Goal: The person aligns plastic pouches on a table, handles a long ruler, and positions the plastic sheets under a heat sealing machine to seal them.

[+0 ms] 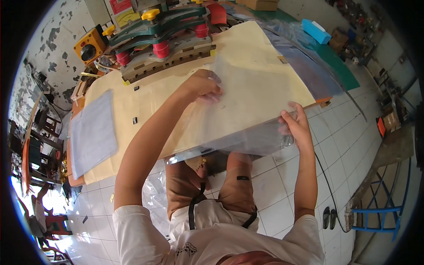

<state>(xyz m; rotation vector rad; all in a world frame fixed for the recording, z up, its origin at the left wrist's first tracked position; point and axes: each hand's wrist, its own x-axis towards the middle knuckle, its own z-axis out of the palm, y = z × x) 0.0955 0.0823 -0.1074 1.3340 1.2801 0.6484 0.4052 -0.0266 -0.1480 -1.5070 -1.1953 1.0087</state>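
Observation:
A clear plastic sheet (247, 101) lies over the tan work table (145, 95) and hangs past its near edge. My left hand (204, 86) presses on the far part of that sheet, fingers curled on its edge. My right hand (295, 126) grips the sheet's near right corner at the table's edge. A green and red press machine (161, 37) stands at the far end of the table.
A stack of clear sheets (92, 132) lies on the left of the table. More plastic film (304, 62) drapes off the right side. A blue box (316, 31) rests on a green surface. A yellow motor (90, 44), chairs at left, sandals (329, 217) on the tiled floor.

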